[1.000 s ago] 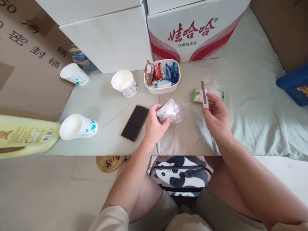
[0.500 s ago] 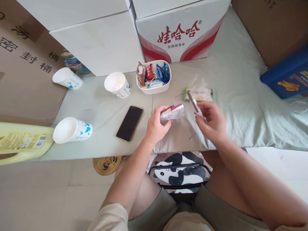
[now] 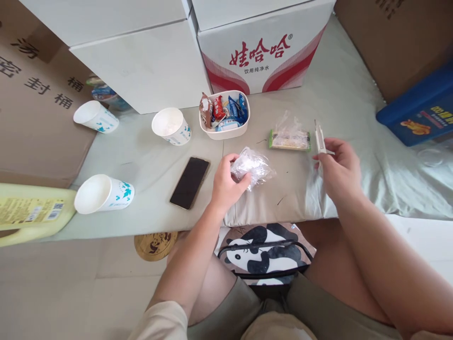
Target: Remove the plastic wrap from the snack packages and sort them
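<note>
Crumpled clear plastic wrap (image 3: 254, 165) bunches around a small packet whose print is now hidden, and my left hand (image 3: 228, 182) grips it near the front of the cloth-covered surface. My right hand (image 3: 340, 167), further right, is closed round a white utility knife (image 3: 320, 140) that points away from me, its metal end up. Between the hands and farther back lies a flat green-edged snack packet (image 3: 290, 140), with loose clear film on top of it. Left of my left hand a dark phone (image 3: 190, 182) lies face up.
A white tub (image 3: 226, 134) holds several small snack packets. Paper cups (image 3: 171, 126) stand on the left, by a yellow jug (image 3: 35, 212). White cartons (image 3: 262, 56) line the back. A blue container (image 3: 421, 106) is at right. The cloth's front edge (image 3: 269, 222) is above my lap.
My right hand has moved right with the utility knife, away from the left hand. The packet in my left hand has turned, so that clear wrap shows instead of the dark red print.
</note>
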A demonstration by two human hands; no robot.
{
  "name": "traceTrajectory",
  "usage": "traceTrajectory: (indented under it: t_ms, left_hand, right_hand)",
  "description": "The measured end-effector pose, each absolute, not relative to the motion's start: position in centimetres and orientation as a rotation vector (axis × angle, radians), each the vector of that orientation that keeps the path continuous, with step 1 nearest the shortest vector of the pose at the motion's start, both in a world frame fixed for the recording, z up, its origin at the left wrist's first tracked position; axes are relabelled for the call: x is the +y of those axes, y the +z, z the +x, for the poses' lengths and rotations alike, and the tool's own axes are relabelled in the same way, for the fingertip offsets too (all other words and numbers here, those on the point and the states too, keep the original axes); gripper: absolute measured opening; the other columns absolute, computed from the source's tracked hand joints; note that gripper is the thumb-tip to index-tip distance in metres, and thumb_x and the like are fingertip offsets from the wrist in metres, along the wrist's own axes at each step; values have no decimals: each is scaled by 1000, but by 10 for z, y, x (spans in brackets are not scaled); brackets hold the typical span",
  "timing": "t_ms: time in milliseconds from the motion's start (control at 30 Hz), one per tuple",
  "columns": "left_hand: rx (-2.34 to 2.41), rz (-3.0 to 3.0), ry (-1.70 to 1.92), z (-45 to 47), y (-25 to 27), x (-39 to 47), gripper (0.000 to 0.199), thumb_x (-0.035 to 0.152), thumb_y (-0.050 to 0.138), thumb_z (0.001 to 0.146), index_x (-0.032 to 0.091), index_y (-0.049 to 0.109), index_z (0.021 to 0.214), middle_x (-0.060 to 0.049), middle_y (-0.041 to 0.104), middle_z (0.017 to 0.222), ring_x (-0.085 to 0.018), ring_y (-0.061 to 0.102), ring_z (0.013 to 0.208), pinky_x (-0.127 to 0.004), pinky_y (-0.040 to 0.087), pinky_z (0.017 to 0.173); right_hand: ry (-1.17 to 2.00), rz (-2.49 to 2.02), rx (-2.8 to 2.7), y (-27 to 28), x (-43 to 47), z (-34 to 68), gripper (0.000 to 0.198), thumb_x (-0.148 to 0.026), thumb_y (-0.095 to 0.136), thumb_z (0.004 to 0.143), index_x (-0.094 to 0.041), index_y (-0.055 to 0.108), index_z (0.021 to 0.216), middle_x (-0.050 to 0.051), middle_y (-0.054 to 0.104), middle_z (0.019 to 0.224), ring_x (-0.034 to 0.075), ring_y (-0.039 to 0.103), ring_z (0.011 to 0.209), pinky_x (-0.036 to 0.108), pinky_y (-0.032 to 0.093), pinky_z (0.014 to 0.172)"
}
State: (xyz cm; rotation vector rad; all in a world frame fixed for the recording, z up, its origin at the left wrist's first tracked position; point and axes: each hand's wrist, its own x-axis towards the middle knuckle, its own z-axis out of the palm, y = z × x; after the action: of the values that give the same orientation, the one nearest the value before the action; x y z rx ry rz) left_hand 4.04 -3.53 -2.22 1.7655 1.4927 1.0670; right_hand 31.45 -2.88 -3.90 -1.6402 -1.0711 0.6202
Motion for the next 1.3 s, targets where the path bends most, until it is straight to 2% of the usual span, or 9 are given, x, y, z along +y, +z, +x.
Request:
traceTrajectory:
  t_ms: [133,267,433,533,667,767,1000,1133,1300]
  left_hand:
    - [1556,1738,1006,36,-20,-36,38,24,70,78,23,54,113,-6,66,113,-19,65,97,-30,51,75]
    - [1617,1722,956,32,-17,-36,34,26,70,79,23,55,109,-5,68,108,-18,64,86,-32,50,74]
    - [1704,1791,957,24,-23,-33,28,25,70,81,23,57,106,-8,68,108,-24,66,101,-40,52,90]
    - [1714,1877,1051,20,-27,-32,30,27,70,83,21,58,110,-11,66,115,-26,63,112,-43,51,99]
    - [1521,2027,997,22,-27,-33,43,30,73,83,22,56,121,-12,64,128,-26,61,123,-44,48,107]
    - [1483,2051,913,27,-24,-33,42,23,76,78,22,60,116,-12,65,129,-28,60,126,-45,47,109]
    - [1490,1658,964,24,-18,-31,7,22,61,86,21,65,92,-3,73,93,-18,69,86,-32,56,80]
    - [1454,1208,1061,17,-20,-30,12,32,62,86,21,62,89,-2,71,83,-17,70,74,-29,56,65]
    - [1336,912,1014,12,-15,-32,22,39,68,82,22,58,91,-4,73,95,-18,73,73,-29,57,60]
  right_hand:
    - [545,-1829,-1140,-50,-23,338,39,-20,65,74,-25,68,113,6,68,99,19,60,71,34,49,61]
    - [450,-1945,-1200,-50,-17,345,33,-13,65,74,-23,69,105,13,61,117,24,62,83,44,50,82]
    - [303,-1974,-1337,-39,-26,333,28,-19,66,79,-25,66,107,18,59,130,40,58,116,63,34,105]
    - [180,-1857,-1457,-32,-36,319,24,-19,62,82,-26,63,105,17,61,126,42,53,126,65,35,108]
    - [209,-1555,-1726,-30,-45,288,21,-18,56,87,-27,61,104,15,63,121,36,60,118,58,47,101]
    - [318,-1411,-1904,-36,-45,261,24,-18,56,86,-26,61,107,12,67,115,32,65,111,52,53,97]
    - [553,-1323,-2056,-47,-45,230,47,-25,57,84,-20,56,131,16,68,126,34,66,115,52,54,95]
    - [638,-1230,-2026,-41,-46,234,53,-24,55,82,-21,54,135,14,68,130,32,65,118,50,54,98]
    - [709,-1124,-2020,-34,-47,236,41,-27,52,88,-23,56,129,11,71,123,29,66,116,47,54,98]
